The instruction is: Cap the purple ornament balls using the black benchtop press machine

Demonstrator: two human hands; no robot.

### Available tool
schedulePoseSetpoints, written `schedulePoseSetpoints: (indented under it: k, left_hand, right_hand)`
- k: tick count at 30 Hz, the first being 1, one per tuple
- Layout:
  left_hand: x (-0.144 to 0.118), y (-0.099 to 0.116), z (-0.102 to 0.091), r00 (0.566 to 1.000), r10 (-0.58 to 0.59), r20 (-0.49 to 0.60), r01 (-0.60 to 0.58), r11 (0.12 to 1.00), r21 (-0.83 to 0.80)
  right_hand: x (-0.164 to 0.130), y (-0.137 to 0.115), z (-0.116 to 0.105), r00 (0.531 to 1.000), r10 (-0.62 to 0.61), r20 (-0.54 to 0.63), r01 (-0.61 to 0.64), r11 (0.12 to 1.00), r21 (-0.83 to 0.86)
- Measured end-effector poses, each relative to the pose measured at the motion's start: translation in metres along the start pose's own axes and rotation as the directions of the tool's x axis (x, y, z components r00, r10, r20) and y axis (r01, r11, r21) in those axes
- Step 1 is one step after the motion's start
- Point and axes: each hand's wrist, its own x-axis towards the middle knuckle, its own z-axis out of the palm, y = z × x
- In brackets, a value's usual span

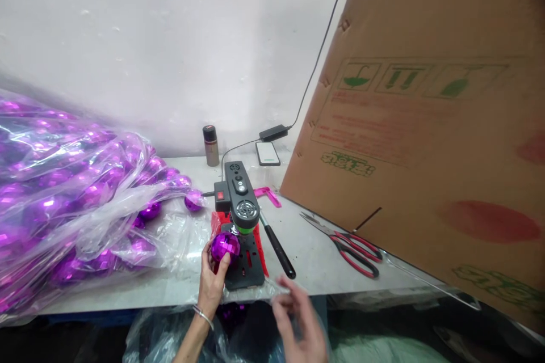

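Head view, from left to right: one big clear plastic bag [63, 193] lies at nine o'clock, stuffed with purple mirrored balls too many and too jumbled to count; three loose balls [193, 199] show at its open mouth. At twelve o'clock, one small bottle [210, 145] stands upright by the wall, with one phone [268, 153] and one black adapter [273, 133] to its right. At the centre sits one black machine [240, 198] on a dark base plate, a red switch on its left side. The left hand [212, 282] comes up from six o'clock, its fingers curled around one purple ball [225, 245], holding it against the machine's base, just under the head. One black-handled tool [276, 247] lies just right of the machine. The right hand [300, 323] is at five o'clock below the table edge, blurred; its fingers look loosely spread and hold nothing that can be made out. One pair of red-handled scissors [349, 244] lies at three o'clock, jaws slightly apart. One large cardboard sheet [426, 125] leans at two o'clock
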Motion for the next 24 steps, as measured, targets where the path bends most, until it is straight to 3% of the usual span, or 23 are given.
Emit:
schedulePoseSetpoints:
  k: [1, 2, 3, 7, 11, 24]
  left_hand:
    - [0.000, 0.000, 0.000, 1.000, 0.000, -0.006, 0.000, 1.000, 0.000]
    - [-0.001, 0.000, 0.000, 1.000, -0.001, -0.012, 0.001, 1.000, 0.001]
    - [-0.001, 0.000, 0.000, 1.000, -0.001, -0.019, 0.001, 1.000, 0.002]
    - [0.000, -0.002, -0.002, 0.999, -0.004, -0.040, 0.005, 1.000, 0.020]
    - [0.000, -0.005, -0.002, 0.999, 0.004, -0.049, -0.005, 1.000, -0.005]
    - [-0.001, -0.020, 0.002, 1.000, 0.021, 0.003, -0.021, 1.000, 0.005]
  right_hand:
    - [0.021, -0.008, -0.003, 0.981, -0.195, -0.011, 0.193, 0.974, -0.116]
    - [0.041, -0.017, -0.004, 0.929, -0.369, 0.017, 0.366, 0.913, -0.180]
    - [0.059, -0.026, -0.003, 0.881, -0.472, 0.046, 0.469, 0.853, -0.230]
    - [0.111, -0.055, 0.016, 0.753, -0.620, 0.218, 0.658, 0.706, -0.263]
    - [0.133, -0.070, 0.027, 0.694, -0.677, 0.246, 0.720, 0.656, -0.225]
    - [0.139, -0.078, 0.023, 0.670, -0.679, 0.301, 0.742, 0.621, -0.252]
